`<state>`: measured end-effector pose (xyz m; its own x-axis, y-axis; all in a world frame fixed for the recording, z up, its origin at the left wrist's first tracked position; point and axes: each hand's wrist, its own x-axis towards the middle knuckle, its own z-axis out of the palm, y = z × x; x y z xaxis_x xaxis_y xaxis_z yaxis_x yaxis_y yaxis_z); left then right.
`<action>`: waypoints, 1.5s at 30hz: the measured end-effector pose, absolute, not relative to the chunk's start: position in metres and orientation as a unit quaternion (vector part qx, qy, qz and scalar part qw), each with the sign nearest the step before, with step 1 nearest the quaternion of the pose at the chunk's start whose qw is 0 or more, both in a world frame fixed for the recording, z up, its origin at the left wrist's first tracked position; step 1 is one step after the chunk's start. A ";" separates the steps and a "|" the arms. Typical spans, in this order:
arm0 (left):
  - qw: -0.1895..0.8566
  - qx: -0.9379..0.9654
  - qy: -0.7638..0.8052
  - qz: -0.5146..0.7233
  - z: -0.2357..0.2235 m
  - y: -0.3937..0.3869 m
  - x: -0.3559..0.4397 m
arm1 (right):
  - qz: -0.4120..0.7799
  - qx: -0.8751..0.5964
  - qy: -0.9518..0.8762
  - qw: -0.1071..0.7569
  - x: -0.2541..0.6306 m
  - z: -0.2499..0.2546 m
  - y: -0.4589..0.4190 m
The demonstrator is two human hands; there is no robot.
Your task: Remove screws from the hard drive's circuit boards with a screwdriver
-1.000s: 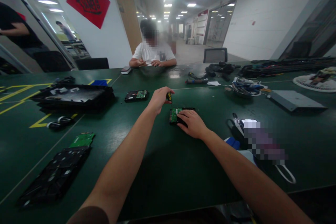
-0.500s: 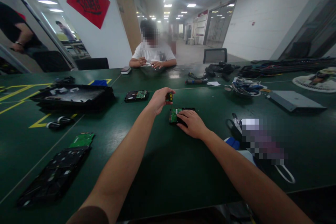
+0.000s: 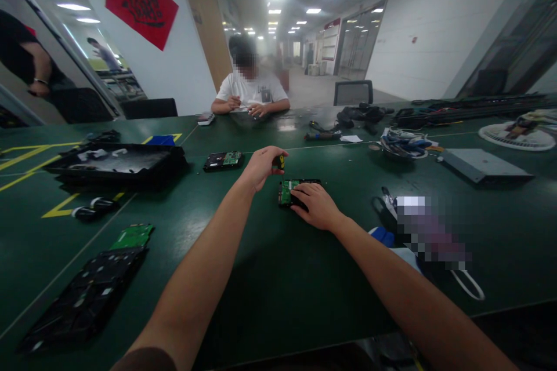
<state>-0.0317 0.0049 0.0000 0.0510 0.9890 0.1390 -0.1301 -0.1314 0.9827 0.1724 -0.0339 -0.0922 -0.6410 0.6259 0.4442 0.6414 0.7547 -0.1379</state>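
Observation:
A hard drive [image 3: 285, 192] with a green circuit board on its upper face lies on the green table [image 3: 270, 284]. My right hand [image 3: 317, 204] grips it, fingers over its top and thumb along the near side, covering much of it. Above the drive's left part, my left hand [image 3: 262, 167] is closed round a screwdriver [image 3: 281, 163] with a yellow and black handle. The screwdriver stands upright with its thin shaft pointing down at the board; whether the tip sits in a screw is too small to tell.
Another hard drive [image 3: 223, 160] lies farther left, behind a black tray [image 3: 117, 156]. Black drive caddies [image 3: 82, 295] are at the near left. A grey metal box [image 3: 485, 165] and a cable bundle [image 3: 404, 144] lie right. Across the table sits a person [image 3: 252, 90].
The view has shifted slightly, so everything on the table sits a little farther left. Both hands keep nearly the same pose at the hard drive, and the screwdriver stays upright over it.

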 end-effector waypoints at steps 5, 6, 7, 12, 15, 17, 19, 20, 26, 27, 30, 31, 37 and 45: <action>0.604 0.452 0.396 0.523 -0.001 0.008 -0.032 | -0.017 -0.347 -0.906 0.240 0.173 -0.092 -0.034; 0.620 0.439 0.390 0.521 -0.001 0.009 -0.033 | -0.018 -0.348 -0.906 0.240 0.173 -0.092 -0.034; 0.626 0.432 0.385 0.522 -0.001 0.010 -0.033 | -0.019 -0.348 -0.906 0.240 0.173 -0.092 -0.034; 0.540 0.479 0.417 0.553 -0.001 0.009 -0.035 | -0.018 -0.350 -0.906 0.239 0.174 -0.090 -0.035; 0.530 0.486 0.417 0.556 -0.001 0.007 -0.034 | -0.022 -0.354 -0.905 0.237 0.174 -0.089 -0.036; 0.558 0.476 0.403 0.548 -0.001 0.006 -0.032 | -0.026 -0.355 -0.904 0.236 0.174 -0.089 -0.037; 0.589 0.457 0.393 0.539 -0.001 0.007 -0.031 | -0.027 -0.355 -0.904 0.237 0.174 -0.089 -0.037; 0.596 0.451 0.390 0.537 -0.001 0.007 -0.031 | -0.027 -0.354 -0.904 0.237 0.174 -0.089 -0.038; 0.512 0.503 0.412 0.561 -0.002 0.007 -0.030 | -0.030 -0.358 -0.903 0.234 0.174 -0.089 -0.037; 0.502 0.507 0.416 0.563 -0.002 0.007 -0.030 | -0.030 -0.358 -0.904 0.234 0.174 -0.089 -0.037; 0.518 0.498 0.413 0.559 -0.001 0.005 -0.030 | -0.027 -0.355 -0.904 0.236 0.173 -0.090 -0.036; 0.531 0.489 0.410 0.557 -0.001 0.004 -0.030 | -0.025 -0.354 -0.904 0.239 0.173 -0.091 -0.036; 0.549 0.457 0.409 0.568 -0.001 0.007 -0.029 | -0.020 -0.351 -0.904 0.244 0.173 -0.091 -0.036; 0.557 0.475 0.400 0.552 -0.002 0.007 -0.030 | -0.026 -0.354 -0.904 0.238 0.173 -0.091 -0.035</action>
